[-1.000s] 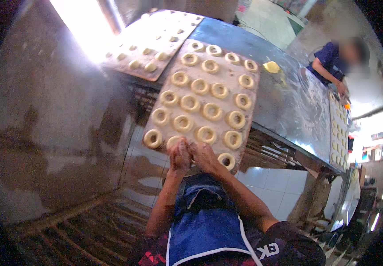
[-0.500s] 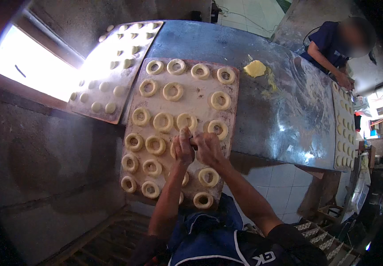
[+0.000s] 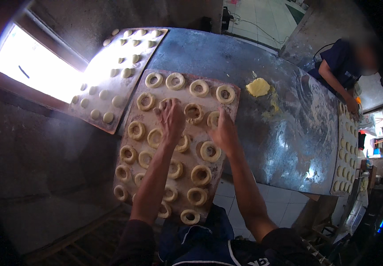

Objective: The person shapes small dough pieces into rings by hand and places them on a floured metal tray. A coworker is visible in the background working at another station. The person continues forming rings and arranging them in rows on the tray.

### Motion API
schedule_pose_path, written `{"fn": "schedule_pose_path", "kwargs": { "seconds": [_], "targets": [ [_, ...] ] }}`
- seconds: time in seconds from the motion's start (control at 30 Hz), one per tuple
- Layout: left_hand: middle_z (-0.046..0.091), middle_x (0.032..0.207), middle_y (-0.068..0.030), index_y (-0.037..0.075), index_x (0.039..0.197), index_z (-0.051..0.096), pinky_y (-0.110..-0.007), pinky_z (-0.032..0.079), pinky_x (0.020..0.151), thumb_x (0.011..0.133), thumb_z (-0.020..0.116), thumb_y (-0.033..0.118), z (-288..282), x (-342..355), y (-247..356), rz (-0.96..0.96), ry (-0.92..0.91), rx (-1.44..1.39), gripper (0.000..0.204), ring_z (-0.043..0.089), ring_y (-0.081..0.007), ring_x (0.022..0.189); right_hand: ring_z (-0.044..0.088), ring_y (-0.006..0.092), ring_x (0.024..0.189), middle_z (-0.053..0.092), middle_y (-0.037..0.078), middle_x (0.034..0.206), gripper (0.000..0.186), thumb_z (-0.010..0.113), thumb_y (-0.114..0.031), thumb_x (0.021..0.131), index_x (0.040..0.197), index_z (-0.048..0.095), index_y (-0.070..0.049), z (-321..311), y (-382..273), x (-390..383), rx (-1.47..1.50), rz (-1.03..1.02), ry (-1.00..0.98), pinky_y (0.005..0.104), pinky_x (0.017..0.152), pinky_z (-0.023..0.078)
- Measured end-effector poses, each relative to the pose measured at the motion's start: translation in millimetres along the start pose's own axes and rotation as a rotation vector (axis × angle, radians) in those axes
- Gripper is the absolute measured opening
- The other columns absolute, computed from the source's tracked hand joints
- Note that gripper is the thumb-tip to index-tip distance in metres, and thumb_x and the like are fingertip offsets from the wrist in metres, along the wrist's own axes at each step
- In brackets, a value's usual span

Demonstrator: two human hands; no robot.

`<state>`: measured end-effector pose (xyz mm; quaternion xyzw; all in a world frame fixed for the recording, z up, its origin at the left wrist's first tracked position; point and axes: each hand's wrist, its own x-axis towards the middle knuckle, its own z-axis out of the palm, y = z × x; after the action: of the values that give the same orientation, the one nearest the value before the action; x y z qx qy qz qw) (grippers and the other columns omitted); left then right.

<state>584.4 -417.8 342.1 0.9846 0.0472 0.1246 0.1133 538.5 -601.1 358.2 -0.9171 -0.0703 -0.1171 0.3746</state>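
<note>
Dough rings [image 3: 194, 113], pale cream, thick-walled, round to slightly oval, one hole each, set in loose rows on a floury brown board [image 3: 191, 159]. Holes vary in width; board surface shows through them. Some lower rings partly hidden by the left forearm. Board is angled on the worktop [image 3: 262, 137], its lower end jutting past the edge toward the person.

Left hand [image 3: 170, 116]: fingers loosely spread and bent over a ring in the second row from the far end, covering part of it; pressure can't be told. Right hand [image 3: 223, 129]: unclenched, thumb and fingers apart, overlapping the right side of the row's end ring; contact unclear.

Left board [image 3: 127, 88]: small solid dough rounds, spaced out, glare over part. Far-right board [image 3: 336, 177]: small pale dough pieces in rows, co-worker's hand [image 3: 352, 106] at its far end. Yellow lump [image 3: 258, 87], irregular, directly on worktop, yellow smear beside it.
</note>
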Motion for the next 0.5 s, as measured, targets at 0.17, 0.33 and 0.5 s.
{"fn": "schedule_pose_path", "kwargs": {
  "seconds": [0.17,0.33,0.5],
  "targets": [
    [0.065,0.098,-0.0062,0.010,0.092,0.066,-0.047,0.033,0.089,0.076,0.069,0.018,-7,-2,-8,0.123,0.061,-0.124,0.017,0.053,-0.0277,0.102,0.062,0.0296,0.093,0.061,0.016,0.103,0.057,0.069,-0.018,0.083,0.131,0.044,-0.002,-42,2,-72,0.264,0.325,-0.253,0.0407,0.078,0.051],
    [0.067,0.093,-0.0090,0.011,0.091,0.069,-0.050,0.031,0.093,0.073,0.073,0.025,0,12,-1,0.116,-0.244,-0.023,0.023,0.056,-0.0275,0.101,0.063,0.0238,0.086,0.061,0.012,0.096,0.046,0.067,-0.016,0.085,0.125,0.050,-0.004,-67,10,-111,0.351,0.336,-0.288,0.0371,0.074,0.052],
    [0.069,0.086,-0.0106,0.012,0.088,0.072,-0.048,0.030,0.094,0.073,0.074,0.028,6,7,-10,0.059,-0.193,-0.156,0.022,0.059,-0.0286,0.093,0.061,0.0180,0.084,0.060,0.008,0.091,0.039,0.066,-0.011,0.084,0.120,0.054,-0.005,-82,18,-142,0.339,0.415,-0.277,0.0321,0.071,0.051]
  ]
}}
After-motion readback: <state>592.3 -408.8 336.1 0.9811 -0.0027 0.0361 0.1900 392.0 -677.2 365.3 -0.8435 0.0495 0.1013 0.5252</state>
